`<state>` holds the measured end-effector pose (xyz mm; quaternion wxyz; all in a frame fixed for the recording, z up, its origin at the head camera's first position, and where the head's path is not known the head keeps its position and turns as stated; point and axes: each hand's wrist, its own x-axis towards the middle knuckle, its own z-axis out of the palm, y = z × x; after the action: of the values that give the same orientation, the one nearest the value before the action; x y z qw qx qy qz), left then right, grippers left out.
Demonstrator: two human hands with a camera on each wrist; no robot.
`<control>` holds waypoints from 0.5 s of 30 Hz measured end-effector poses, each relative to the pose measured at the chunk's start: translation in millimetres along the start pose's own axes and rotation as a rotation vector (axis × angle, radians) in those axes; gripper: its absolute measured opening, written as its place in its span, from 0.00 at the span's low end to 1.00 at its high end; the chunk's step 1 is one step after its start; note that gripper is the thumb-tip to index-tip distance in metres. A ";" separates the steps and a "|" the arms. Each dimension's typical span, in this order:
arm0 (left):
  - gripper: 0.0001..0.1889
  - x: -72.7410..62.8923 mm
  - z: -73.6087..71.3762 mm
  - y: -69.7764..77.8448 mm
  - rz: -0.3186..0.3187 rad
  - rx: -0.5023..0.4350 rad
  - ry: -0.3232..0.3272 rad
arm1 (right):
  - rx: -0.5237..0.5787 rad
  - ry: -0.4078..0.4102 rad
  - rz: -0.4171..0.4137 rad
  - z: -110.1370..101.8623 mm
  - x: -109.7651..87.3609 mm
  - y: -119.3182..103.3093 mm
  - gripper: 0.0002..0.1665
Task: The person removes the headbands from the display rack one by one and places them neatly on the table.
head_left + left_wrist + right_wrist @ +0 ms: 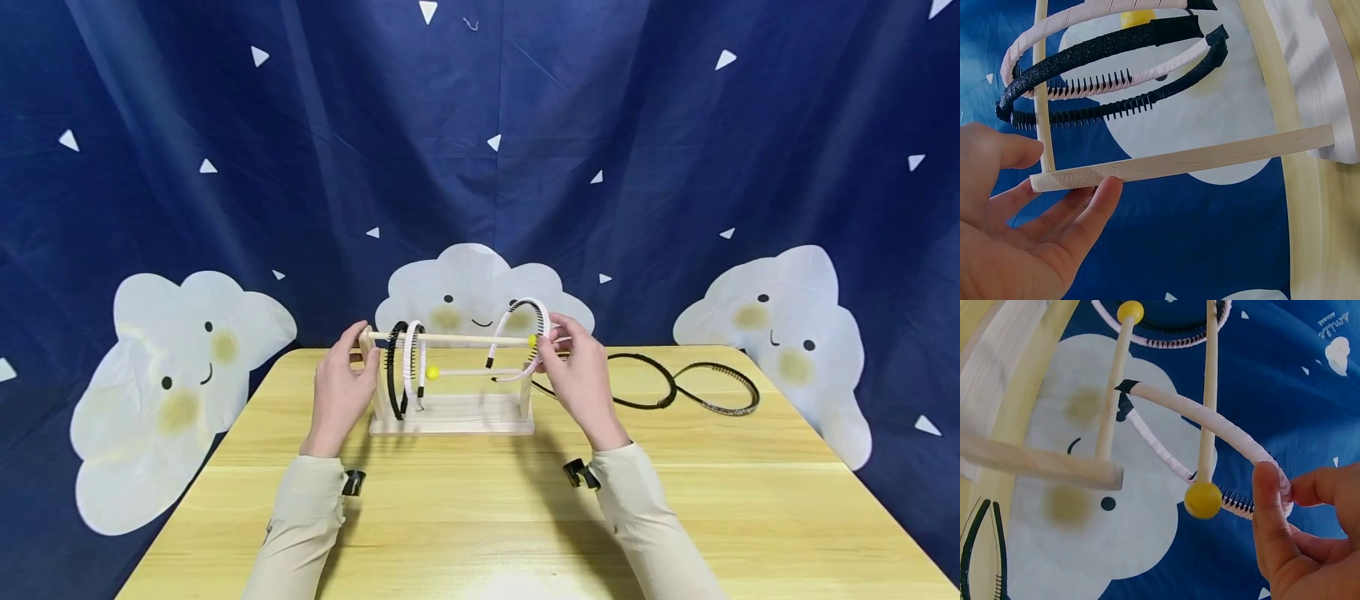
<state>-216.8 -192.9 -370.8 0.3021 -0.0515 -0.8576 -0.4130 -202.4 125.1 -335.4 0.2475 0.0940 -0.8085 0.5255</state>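
A wooden rack (450, 423) with two rods stands on the table. My left hand (339, 396) grips the top of its left upright (1210, 160), thumb on the inner side and fingers on the outer. Close by, a black headband (1085, 57) and a pale pink headband (1079, 20) hang on the upper rod (465, 338). Between thumb and fingers, my right hand (585, 375) pinches another pale pink headband (1210, 419) at its curved top. That headband loops around the free end of the upper rod, by its yellow ball (1202, 500). A second yellow ball (432, 372) tips the lower rod.
A black headband (660, 404) and a patterned, toothed headband (731, 410) lie on the table to the right of the rack, partly behind my right hand. A dark blue curtain (480, 167) with clouds hangs behind the table's far edge.
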 end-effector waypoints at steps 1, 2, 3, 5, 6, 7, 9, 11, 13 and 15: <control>0.24 0.0 0.0 0.0 0.001 0.001 0.001 | -0.006 0.002 0.000 -1.6 -0.4 1.2 0.23; 0.24 0.0 -0.1 0.0 0.001 0.002 0.001 | -0.008 0.003 0.001 -3.0 -0.7 2.3 0.24; 0.24 0.1 -0.1 0.0 0.001 0.003 0.002 | -0.005 0.004 0.001 -4.3 -1.0 3.4 0.24; 0.24 0.2 -0.1 0.0 0.000 0.005 0.003 | 0.007 0.005 0.003 -6.7 -1.5 5.4 0.24; 0.24 0.2 -0.1 0.0 0.000 0.006 0.004 | 0.012 0.004 0.006 -7.8 -1.7 6.4 0.24; 0.24 0.3 -0.1 0.0 -0.001 0.006 0.004 | 0.018 0.002 0.010 -9.0 -1.8 7.4 0.24; 0.24 0.3 -0.1 0.1 -0.002 0.005 0.005 | 0.024 0.001 0.016 -11.3 -2.2 9.6 0.24; 0.24 0.3 -0.1 0.3 -0.002 0.003 0.004 | 0.018 -0.001 0.024 -13.9 -2.3 12.4 0.24; 0.24 0.3 -0.1 0.5 -0.001 0.002 0.002 | 0.019 -0.003 0.038 -17.3 -2.7 14.4 0.24; 0.24 0.3 -0.1 0.6 0.000 0.001 0.000 | 0.023 -0.005 0.055 -20.8 -3.3 17.0 0.24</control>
<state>-216.8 -192.6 -370.2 0.3022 -0.0515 -0.8578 -0.4126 -200.3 150.7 -343.9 0.2297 0.0760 -0.8054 0.5411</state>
